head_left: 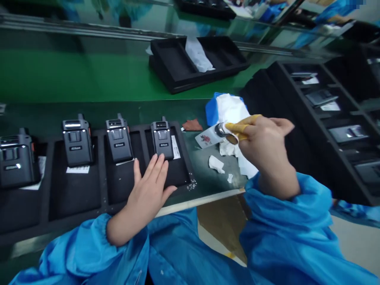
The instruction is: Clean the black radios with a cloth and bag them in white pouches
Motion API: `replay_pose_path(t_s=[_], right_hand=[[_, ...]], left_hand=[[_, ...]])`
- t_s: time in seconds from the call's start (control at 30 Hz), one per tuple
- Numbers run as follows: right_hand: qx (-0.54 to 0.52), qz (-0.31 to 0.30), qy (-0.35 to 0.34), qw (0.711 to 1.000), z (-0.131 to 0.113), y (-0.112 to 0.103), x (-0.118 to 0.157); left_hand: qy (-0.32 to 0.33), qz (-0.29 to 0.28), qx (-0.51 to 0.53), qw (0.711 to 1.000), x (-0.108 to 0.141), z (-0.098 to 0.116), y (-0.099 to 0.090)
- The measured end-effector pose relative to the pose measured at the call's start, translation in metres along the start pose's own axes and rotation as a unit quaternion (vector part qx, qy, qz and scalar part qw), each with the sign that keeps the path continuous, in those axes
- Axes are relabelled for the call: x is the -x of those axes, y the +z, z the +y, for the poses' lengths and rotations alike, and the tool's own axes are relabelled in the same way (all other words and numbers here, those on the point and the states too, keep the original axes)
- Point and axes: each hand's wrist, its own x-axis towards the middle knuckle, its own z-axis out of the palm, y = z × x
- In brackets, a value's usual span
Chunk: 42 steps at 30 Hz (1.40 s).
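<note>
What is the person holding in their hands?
The right hand pinches a small shiny metal bottle near its top, between yellow-capped fingertips. The left hand holds nothing; it rests flat on the black tray.

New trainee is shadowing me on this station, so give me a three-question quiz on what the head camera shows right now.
1. True or false: the left hand lies flat and open on the black foam tray.
2. How many black handheld radios stand in that tray?
3. Which thing does the right hand pinch?
A. a small round metal part
B. a screwdriver
C. a radio

Key:
1. True; its fingertips reach the foot of the rightmost radio.
2. Four, one in each compartment.
3. A; yellow finger cots cover the pinching fingers, above the white cloth.
</note>
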Motion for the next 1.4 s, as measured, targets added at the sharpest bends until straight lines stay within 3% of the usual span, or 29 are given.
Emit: replay_pose_path(t_s=[0.17, 0.23, 0.33, 0.47, 0.63, 0.87, 1.0, 1.13, 1.3, 1.4], right_hand=[[0.004, 0.142, -0.086, 0.986, -0.039, 0.009, -0.004], [-0.008, 0.143, -0.145, 0.979, -0.066, 0.023, -0.01], [-0.015, 0.089, -0.208, 0.974, -0.102, 0.05, -0.022], [0.025, 0.074, -0.253, 0.964, -0.122, 0.075, -0.033], [0.047, 0.088, -0.275, 0.956, -0.11, 0.076, -0.034], [0.008, -0.009, -0.219, 0.976, -0.123, 0.071, -0.037], [0.002, -0.034, -0.185, 0.982, -0.12, 0.069, -0.036], [0.014, -0.021, -0.12, 0.992, -0.091, 0.045, -0.025], [0.09, 0.079, 0.028, 0.992, -0.039, -0.001, -0.004], [0.108, 0.071, 0.049, 0.99, -0.019, -0.01, 0.007]], left_hand=[[0.01, -0.002, -0.008, 1.0, 0.001, -0.001, 0.002], [0.015, 0.0, -0.008, 1.0, 0.002, -0.002, 0.002], [0.018, 0.003, -0.007, 1.0, 0.001, -0.002, 0.003], [0.02, 0.011, -0.009, 1.0, -0.001, -0.001, 0.002], [0.019, 0.024, -0.002, 1.0, -0.002, 0.0, 0.001], [0.016, 0.008, -0.003, 1.0, -0.004, 0.0, -0.001], [0.019, 0.007, -0.007, 1.0, -0.004, 0.0, -0.003], [0.022, 0.002, -0.003, 1.0, -0.004, -0.001, -0.002], [0.038, 0.015, 0.002, 0.999, -0.001, -0.004, 0.002], [0.053, 0.015, 0.01, 0.998, 0.001, -0.006, 0.004]])
